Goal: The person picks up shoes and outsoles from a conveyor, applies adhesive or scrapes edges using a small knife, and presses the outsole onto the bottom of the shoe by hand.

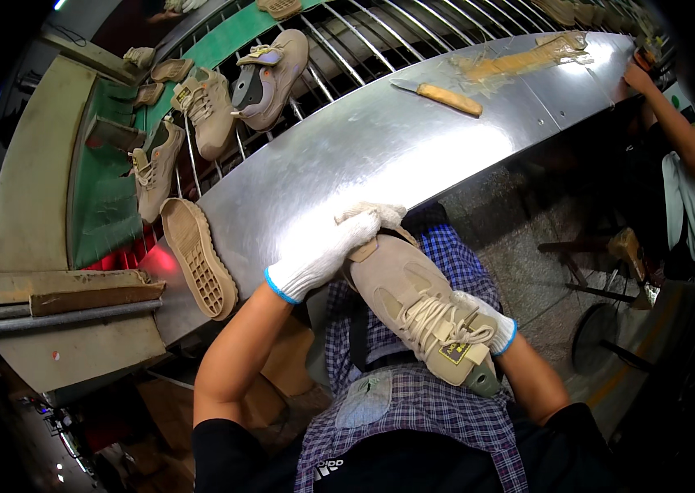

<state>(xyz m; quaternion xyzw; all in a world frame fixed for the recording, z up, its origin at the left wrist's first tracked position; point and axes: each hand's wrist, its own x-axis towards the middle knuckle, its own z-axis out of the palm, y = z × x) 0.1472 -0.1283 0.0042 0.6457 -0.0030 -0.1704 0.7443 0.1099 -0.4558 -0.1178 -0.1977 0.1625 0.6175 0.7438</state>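
Observation:
A beige lace-up shoe (401, 283) lies across my lap, its toe pointing away from me and its heel end toward my body. My left hand (335, 246), in a white knit glove with a blue cuff, is closed around the toe end. My right hand (487, 320), gloved the same way, grips the shoe's right side near the laces; most of its fingers are hidden behind the shoe. A loose tan sole (199, 259) with a grid-patterned hollow lies to my left at the metal table's edge. On the table (347, 156) rests a knife (446, 98) with a wooden handle.
Several beige shoes (203, 111) stand on the metal rollers (355, 49) and green surface (109, 205) at the far left. Brown tape (520, 62) covers part of the table's far right. Another person's arm (676, 123) and a stool (598, 337) are at the right.

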